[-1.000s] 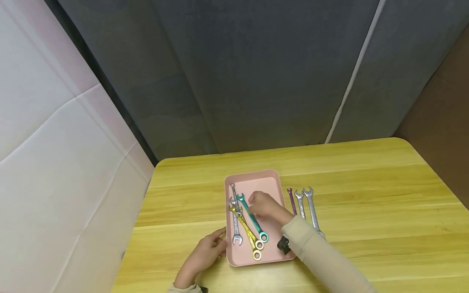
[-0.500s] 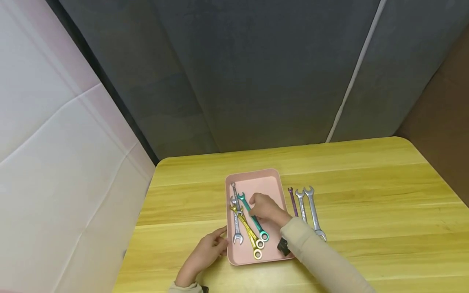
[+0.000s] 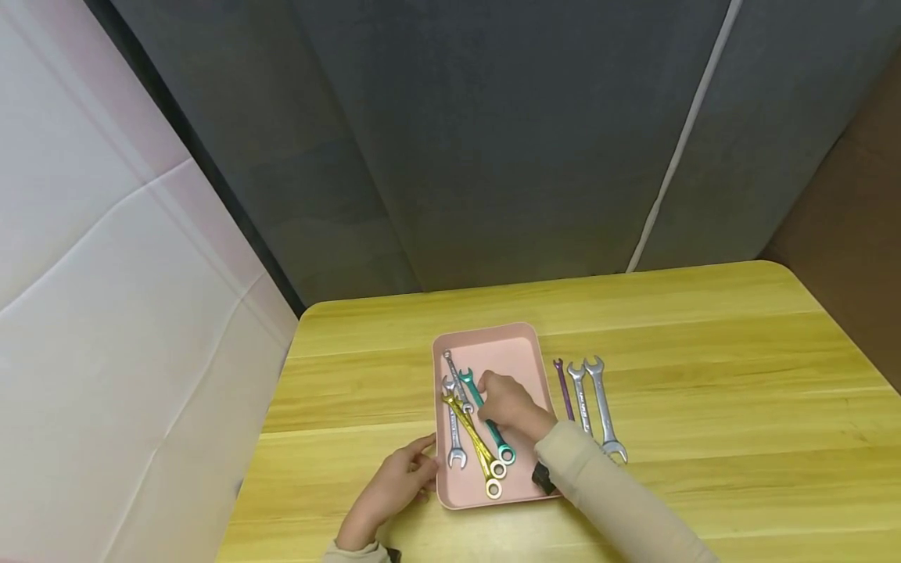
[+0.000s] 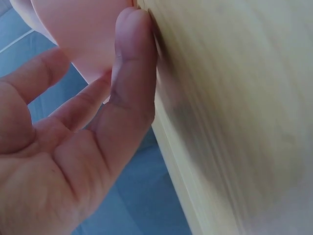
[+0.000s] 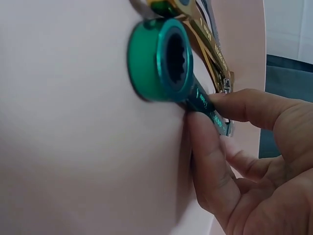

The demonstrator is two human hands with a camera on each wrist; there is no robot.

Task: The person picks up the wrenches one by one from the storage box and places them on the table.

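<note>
Lying in a pink tray (image 3: 524, 344), ring end toward the person: one green wrench (image 3: 486, 418), shaft pinched between thumb and fingers (image 5: 208, 147) of the right hand (image 3: 510, 405); in the right wrist view the ring end (image 5: 164, 58) rests on the tray floor.

Beside it, to its left in the same tray: two gold wrenches (image 3: 475, 446), ring ends near the tray's near edge, and two silver wrenches (image 3: 454, 426) crossing under them.

Left hand (image 3: 397, 486): resting on the desk (image 3: 704, 375) at the tray's near left corner, fingers relaxed and spread, thumb (image 4: 134, 63) flat against the wood, holding nothing; fingertips just beside the tray wall.

On the desk, right of the tray, laid side by side with open ends away from the person: one thin purple wrench (image 3: 561, 387), then two silver open-ended wrenches (image 3: 594, 403), partly covered at the near end by a beige sleeve (image 3: 605, 493).

Behind the desk: dark grey fabric panels (image 3: 493, 141); to the left, a white panel (image 3: 91, 313).
</note>
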